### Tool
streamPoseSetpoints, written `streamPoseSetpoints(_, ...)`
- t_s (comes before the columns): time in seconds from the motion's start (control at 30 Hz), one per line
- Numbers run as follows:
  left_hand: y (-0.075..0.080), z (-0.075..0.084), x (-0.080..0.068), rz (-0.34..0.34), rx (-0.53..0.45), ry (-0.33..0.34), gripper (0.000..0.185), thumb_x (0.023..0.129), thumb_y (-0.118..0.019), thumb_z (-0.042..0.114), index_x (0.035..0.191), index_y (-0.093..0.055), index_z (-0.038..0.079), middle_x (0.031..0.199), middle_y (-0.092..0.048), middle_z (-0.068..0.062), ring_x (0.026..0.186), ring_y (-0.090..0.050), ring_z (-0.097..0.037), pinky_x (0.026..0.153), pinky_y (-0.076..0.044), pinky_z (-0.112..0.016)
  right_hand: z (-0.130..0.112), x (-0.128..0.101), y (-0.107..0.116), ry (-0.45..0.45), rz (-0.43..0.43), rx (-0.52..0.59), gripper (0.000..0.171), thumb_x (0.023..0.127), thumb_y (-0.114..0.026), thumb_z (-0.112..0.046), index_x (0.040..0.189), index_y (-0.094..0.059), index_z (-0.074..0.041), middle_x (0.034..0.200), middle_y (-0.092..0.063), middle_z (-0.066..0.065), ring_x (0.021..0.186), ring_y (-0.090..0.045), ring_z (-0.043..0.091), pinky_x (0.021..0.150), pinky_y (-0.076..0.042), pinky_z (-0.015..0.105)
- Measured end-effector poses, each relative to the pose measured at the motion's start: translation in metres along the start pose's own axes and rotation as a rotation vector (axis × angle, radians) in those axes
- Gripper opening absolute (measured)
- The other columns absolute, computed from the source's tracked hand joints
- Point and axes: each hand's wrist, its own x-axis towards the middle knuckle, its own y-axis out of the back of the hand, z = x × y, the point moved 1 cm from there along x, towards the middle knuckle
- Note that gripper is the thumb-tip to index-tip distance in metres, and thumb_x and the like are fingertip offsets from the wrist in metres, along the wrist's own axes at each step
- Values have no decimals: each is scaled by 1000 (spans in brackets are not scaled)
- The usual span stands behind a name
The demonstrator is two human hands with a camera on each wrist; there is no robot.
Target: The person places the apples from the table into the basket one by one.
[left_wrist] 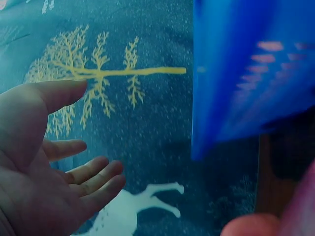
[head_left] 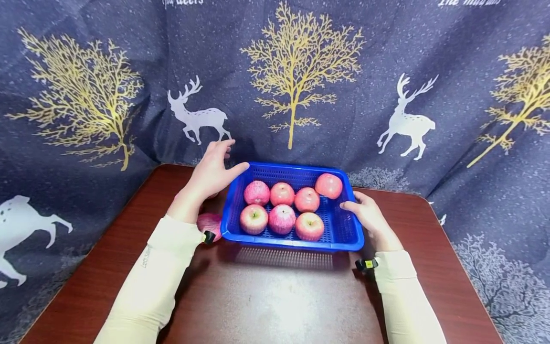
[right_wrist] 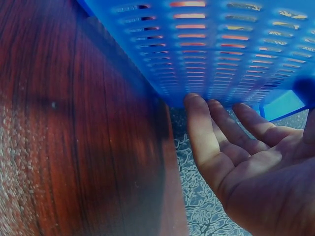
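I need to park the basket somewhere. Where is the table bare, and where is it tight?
Bare: the table in front of the blue basket, between the two sleeves, and its right part beyond the right hand. Tight: left of the basket, where the left hand hovers over loose apples.

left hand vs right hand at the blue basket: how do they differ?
The left hand is raised at the blue basket's far-left corner, fingers spread, and looks clear of it; the right hand sits low against the right wall. The left palm is empty in the left wrist view; the right hand's straight fingers touch the slotted wall. Both wear cream sleeves, and neither grips anything.
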Motion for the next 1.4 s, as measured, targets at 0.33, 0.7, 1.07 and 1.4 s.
streamPoseSetpoints(0.33, 15, -34, -15, 94, 36, 51, 82, 102, -78, 47, 164, -49, 1, 150, -53, -28, 136, -60, -45, 111, -48, -64, 0, -1, 0, 8, 4, 7, 55, 104, -72, -22, 151, -57, 3, 130, -74, 30, 94, -80, 26, 78, -67, 39)
streamPoseSetpoints(0.7, 20, -69, -31, 31, 129, 163, 87, 103, -71, 57, 164, -46, 0, 153, -50, -32, 142, -49, -51, 114, -42, -71, -1, -1, 1, 10, 4, -2, 57, 105, -72, -23, 153, -57, 3, 134, -72, 33, 96, -81, 27, 79, -67, 39)
streamPoseSetpoints(1.07, 25, -97, -43, -26, 198, 244, 95, 102, -72, 60, 165, -41, -5, 154, -43, -38, 144, -40, -58, 114, -39, -76, -2, -1, 0, -5, -9, -4, 58, 106, -71, -26, 155, -55, 2, 138, -69, 34, 103, -80, 34, 81, -67, 41)
streamPoseSetpoints(1.4, 24, -113, -49, -92, 224, 308, 90, 103, -72, 55, 162, -42, -6, 153, -41, -42, 142, -41, -60, 112, -41, -78, -3, -3, 0, -2, -13, -18, 58, 107, -70, -26, 155, -54, 2, 138, -69, 35, 104, -80, 37, 83, -67, 43)
